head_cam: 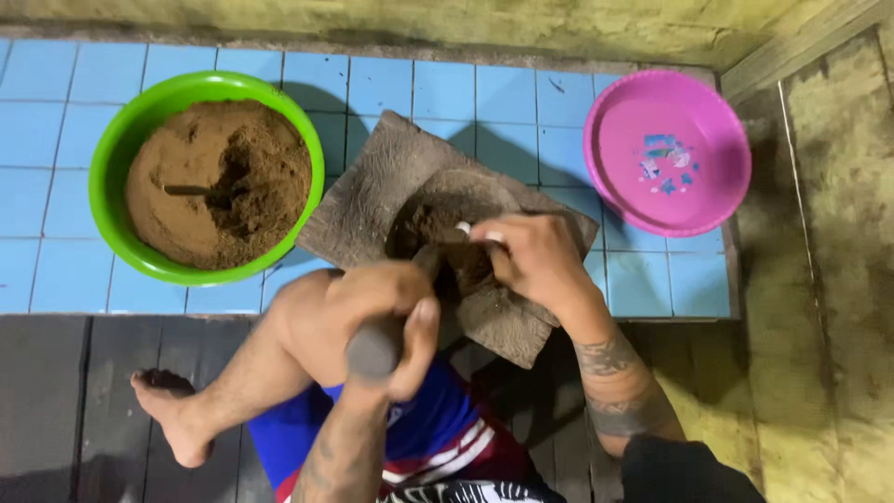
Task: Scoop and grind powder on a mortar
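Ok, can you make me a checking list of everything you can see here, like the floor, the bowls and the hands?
Surface: blue tiled floor, dark planks nearer the person.
Job's things: stone mortar holding dark paste; pestle.
Clutter: green bowl of brown powder with a spoon; pink bowl, nothing in it.
Grippers: left hand grips the pestle; right hand reaches into the mortar.
Cables: nothing seen.
Surroundings: yellowish wall; bare foot.

Bare tiles [549,126] between mortar [372,200] and pink basin [610,177]
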